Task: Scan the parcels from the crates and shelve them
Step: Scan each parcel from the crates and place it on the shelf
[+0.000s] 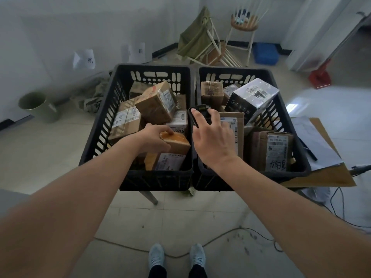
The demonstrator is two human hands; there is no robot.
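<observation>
Two black plastic crates stand side by side, the left crate (pixel 100 137) and the right crate (pixel 289 125), both filled with several cardboard parcels. My left hand (pixel 154 139) grips a small brown parcel with orange tape (pixel 177 142) at the front of the left crate. My right hand (pixel 212 135) holds a black handheld scanner (pixel 197 115) over the gap between the crates, its fingers spread round the body. A black-and-white printed box (pixel 253 97) leans in the right crate.
A cardboard sheet with papers and a pen (pixel 321 149) lies right of the crates. Cables (pixel 241 231) trail over the tiled floor by my feet. A green bin (pixel 38 107), a tipped chair (pixel 202 41), a stool (pixel 244 23) and a blue box (pixel 266 53) stand farther back.
</observation>
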